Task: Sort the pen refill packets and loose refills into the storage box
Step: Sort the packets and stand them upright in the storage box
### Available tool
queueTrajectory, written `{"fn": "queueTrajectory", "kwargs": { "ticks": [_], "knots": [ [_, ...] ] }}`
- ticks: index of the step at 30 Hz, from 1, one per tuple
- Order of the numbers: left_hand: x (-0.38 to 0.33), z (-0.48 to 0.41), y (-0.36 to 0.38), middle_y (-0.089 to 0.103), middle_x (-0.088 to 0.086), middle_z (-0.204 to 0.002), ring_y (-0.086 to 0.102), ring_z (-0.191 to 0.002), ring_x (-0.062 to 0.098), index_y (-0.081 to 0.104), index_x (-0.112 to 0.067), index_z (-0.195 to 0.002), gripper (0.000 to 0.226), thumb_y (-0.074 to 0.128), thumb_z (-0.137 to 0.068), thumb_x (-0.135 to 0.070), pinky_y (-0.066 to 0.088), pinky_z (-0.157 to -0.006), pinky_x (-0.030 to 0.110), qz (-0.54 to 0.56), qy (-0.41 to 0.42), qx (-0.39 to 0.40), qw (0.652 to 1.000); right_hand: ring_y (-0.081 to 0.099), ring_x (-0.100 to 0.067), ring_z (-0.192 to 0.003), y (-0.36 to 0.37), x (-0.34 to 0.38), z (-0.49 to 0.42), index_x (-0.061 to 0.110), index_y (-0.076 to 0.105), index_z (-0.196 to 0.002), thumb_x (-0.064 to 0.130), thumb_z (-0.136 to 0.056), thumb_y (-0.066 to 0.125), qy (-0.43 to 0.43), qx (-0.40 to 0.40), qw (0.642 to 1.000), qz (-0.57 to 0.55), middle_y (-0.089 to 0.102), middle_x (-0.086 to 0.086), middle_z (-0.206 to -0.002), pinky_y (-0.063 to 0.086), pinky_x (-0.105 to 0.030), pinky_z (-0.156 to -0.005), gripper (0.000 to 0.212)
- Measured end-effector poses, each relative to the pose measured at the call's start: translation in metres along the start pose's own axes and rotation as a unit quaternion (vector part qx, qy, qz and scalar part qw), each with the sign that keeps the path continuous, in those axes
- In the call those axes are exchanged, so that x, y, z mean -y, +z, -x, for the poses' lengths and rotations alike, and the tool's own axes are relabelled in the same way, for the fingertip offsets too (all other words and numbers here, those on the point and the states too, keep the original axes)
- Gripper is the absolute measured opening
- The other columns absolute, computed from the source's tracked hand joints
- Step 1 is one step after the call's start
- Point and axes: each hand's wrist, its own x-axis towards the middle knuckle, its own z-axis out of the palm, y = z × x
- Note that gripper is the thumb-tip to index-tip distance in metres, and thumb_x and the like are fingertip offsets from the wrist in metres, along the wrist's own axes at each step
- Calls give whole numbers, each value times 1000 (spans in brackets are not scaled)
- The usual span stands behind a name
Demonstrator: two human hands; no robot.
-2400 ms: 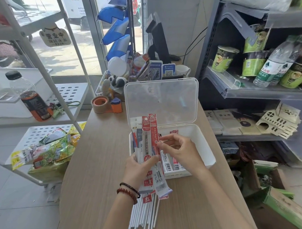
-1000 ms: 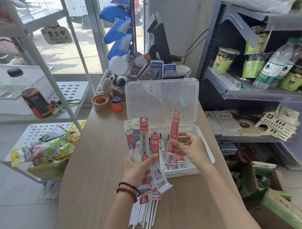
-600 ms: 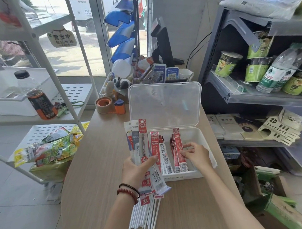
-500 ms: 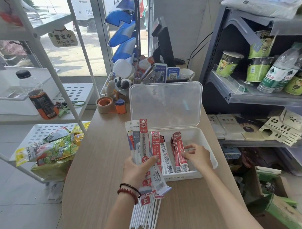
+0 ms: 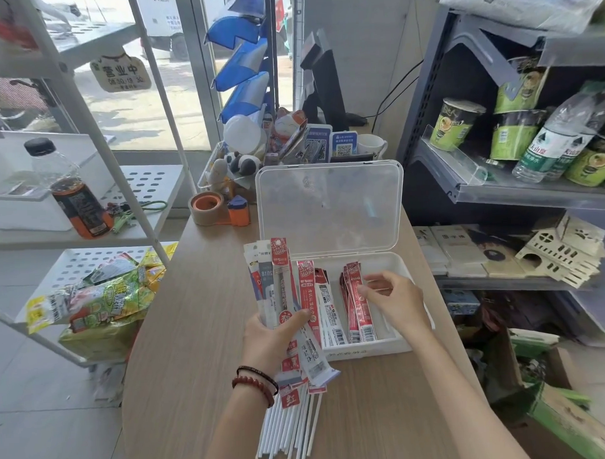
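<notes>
Packets are going into the white plastic storage box (image 5: 398, 349) on the wood-grain bench (image 5: 195, 336): the right hand (image 5: 394, 300), fingers loosely spread and gripping nothing, hovers beside the red packets (image 5: 357, 303) standing inside. The left hand (image 5: 272, 337) clutches a fan of slim, glossy refill packets (image 5: 282, 281) over the box's near-left corner. Next, I'd judge, another flat sleeve gets peeled from that fan, while the thin white loose refills (image 5: 291, 429) wait.
</notes>
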Motion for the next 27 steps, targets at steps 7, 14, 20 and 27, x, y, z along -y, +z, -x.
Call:
{"fn": "queueTrajectory", "kwargs": {
  "ticks": [7, 14, 20, 27],
  "knots": [
    [4, -1, 2, 75, 3, -78, 73, -67, 16, 64, -16, -92, 26, 79, -72, -23, 57, -55, 27, -9, -8, -6, 1000, 72, -4, -84, 10, 29, 35, 32, 68, -102, 56, -74, 72, -42, 241, 966, -86, 76, 11, -92, 53, -17, -71, 36],
    [4, -1, -2, 73, 3, -79, 71, -66, 13, 63, -18, -88, 19, 77, -75, -22, 54, -50, 22, -13, -4, -14, 1000, 72, -9, -83, 19, 29, 36, 23, 67, -99, 37, -80, 77, -39, 260, 960, -99, 76, 6, -91, 54, -21, -72, 25],
    [4, -1, 2, 73, 6, -81, 72, -64, 14, 61, -16, -90, 23, 78, -74, -22, 55, -49, 23, -11, -7, -12, 1000, 73, -10, -85, 20, 31, 37, 22, 65, -102, 32, -81, 77, -43, 272, 954, -116, 76, 5, -93, 54, -20, -72, 27],
    [10, -2, 2, 72, 7, -88, 71, -78, 22, 61, -18, -92, 27, 78, -73, -24, 59, -72, 37, -12, -19, -4, 1000, 70, -8, -84, 7, 20, 22, 29, 61, -104, 29, -87, 71, -31, 103, 990, -96, 71, 6, -95, 57, -23, -67, 20]
  ]
}}
